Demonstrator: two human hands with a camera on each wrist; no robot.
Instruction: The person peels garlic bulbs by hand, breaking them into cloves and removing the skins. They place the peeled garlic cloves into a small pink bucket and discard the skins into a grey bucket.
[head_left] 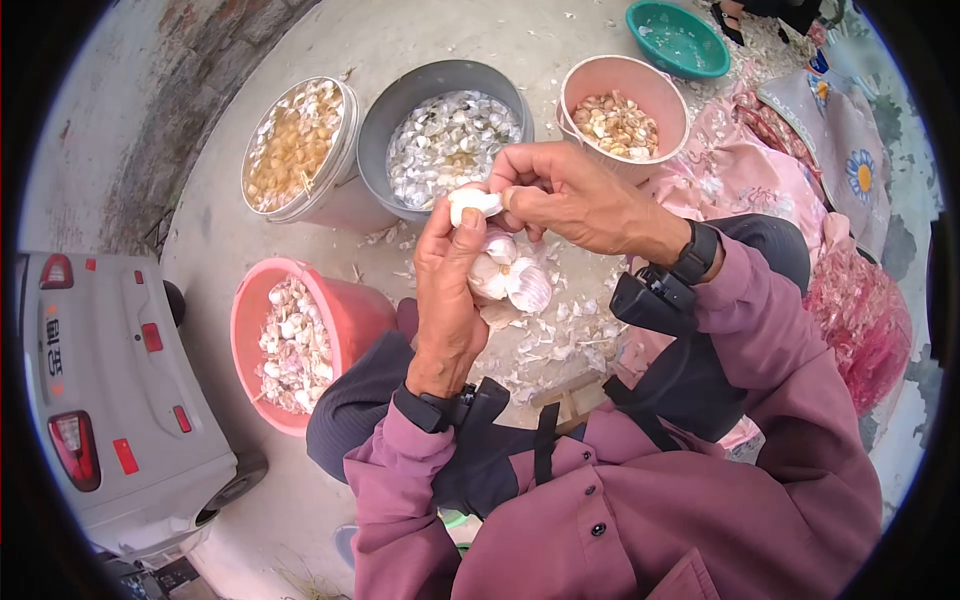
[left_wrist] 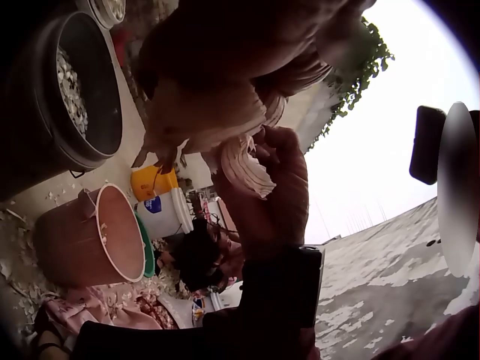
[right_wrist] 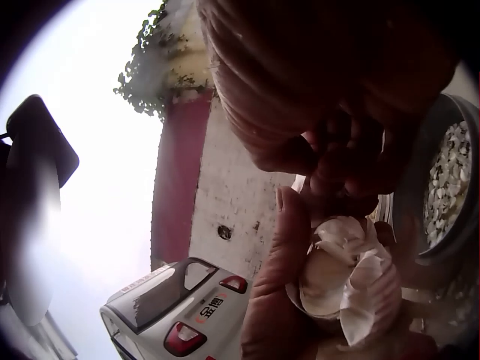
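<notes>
My left hand (head_left: 446,272) holds a partly opened garlic bulb (head_left: 512,278) against its fingers, with white and purple-streaked cloves showing. Its thumb and forefinger also pinch a pale garlic clove (head_left: 473,205) above the bulb. Coming in from the right, my right hand (head_left: 592,205) pinches the end of this same clove with thumb and curled fingers. Loose papery skin (left_wrist: 247,169) hangs between the hands in the left wrist view. Seen from the right wrist, torn skin stands around the bulb (right_wrist: 349,289), and my right fingers partly hide the clove.
A pink bucket (head_left: 245,345) of garlic stands left. Behind are a white bucket (head_left: 350,150) and grey tub (head_left: 375,150) of cloves in liquid, then a pale pink bucket (head_left: 675,105). Skins (head_left: 560,345) litter the ground; a vehicle (head_left: 130,400) is parked left.
</notes>
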